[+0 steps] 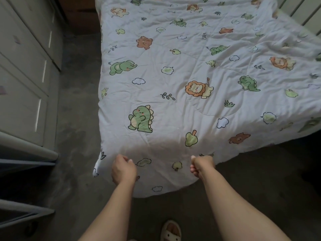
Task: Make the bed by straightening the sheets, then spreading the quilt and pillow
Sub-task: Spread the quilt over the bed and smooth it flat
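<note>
A white quilt (pixel 191 70) printed with dinosaurs, lions and bears lies spread over the bed, its near edge hanging over the foot end. My left hand (pixel 122 168) grips that near edge close to the left corner. My right hand (pixel 202 165) grips the same edge further right, fingers curled into the fabric. Both arms reach forward from the bottom of the view. No pillow or sheet shows; the quilt covers the whole bed surface in view.
A pale chest of drawers (pixel 26 75) stands along the left, with a narrow strip of dark floor (pixel 78 101) between it and the bed. White rails (pixel 298 13) sit at the far right. A slippered foot (pixel 171 231) stands below.
</note>
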The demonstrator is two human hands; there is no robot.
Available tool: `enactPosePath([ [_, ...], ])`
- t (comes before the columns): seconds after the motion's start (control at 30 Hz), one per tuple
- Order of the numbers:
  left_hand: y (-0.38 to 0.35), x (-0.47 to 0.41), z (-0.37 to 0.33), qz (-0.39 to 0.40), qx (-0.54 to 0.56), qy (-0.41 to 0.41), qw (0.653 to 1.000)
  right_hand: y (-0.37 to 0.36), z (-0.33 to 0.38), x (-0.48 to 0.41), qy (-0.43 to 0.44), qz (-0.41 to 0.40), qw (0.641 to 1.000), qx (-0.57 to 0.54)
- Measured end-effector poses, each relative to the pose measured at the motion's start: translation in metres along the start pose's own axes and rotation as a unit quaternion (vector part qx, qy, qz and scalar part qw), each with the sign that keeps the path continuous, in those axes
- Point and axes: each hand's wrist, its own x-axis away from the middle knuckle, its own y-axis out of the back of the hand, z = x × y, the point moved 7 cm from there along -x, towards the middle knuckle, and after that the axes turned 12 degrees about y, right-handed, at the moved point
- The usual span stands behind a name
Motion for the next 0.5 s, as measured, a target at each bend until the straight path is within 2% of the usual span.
enactPosePath([
  [0.23, 0.003, 0.042, -0.058, 0.051, 0.019, -0.069, 0.996, 0.059, 0.044, 0.019, 0.036, -0.037, 0.998, -0.023],
  [0.3, 0.006, 0.060, -0.082, 0.054, -0.005, -0.106, 0.993, 0.080, 0.053, 0.023, 0.043, -0.050, 0.997, -0.040],
  [0.5, -0.018, 0.150, -0.186, 0.095, 0.003, -0.205, 0.974, 0.174, 0.087, 0.018, 0.052, -0.094, 0.990, -0.091],
])
